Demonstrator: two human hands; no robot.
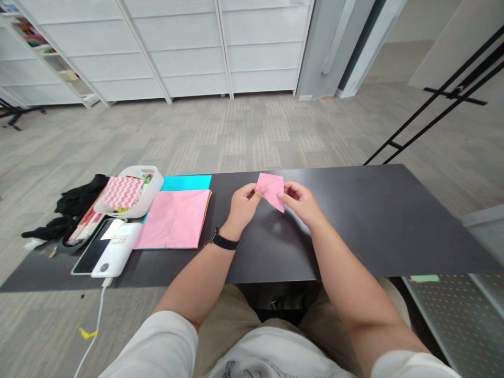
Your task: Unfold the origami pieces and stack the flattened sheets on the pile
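A small folded piece of pink paper (271, 188) is held up above the dark table (362, 220), between my two hands. My left hand (244, 205), with a black watch band at its wrist, pinches the paper's left edge between thumb and fingers. On the opposite side, my right hand (302, 202) grips the right edge, its thumb lying on the front face. The fingers behind the paper are partly hidden. To the left lies a stack of coloured paper (177, 218) with a pink sheet on top.
A white basket (155, 191) holds a pink zigzag-patterned packet (124, 191). Near it lie a phone (92, 252), a white power bank (118, 249) with a cable (94, 331) hanging off the edge, and black cloth (81, 197). White cabinets (181, 47) stand beyond the carpet.
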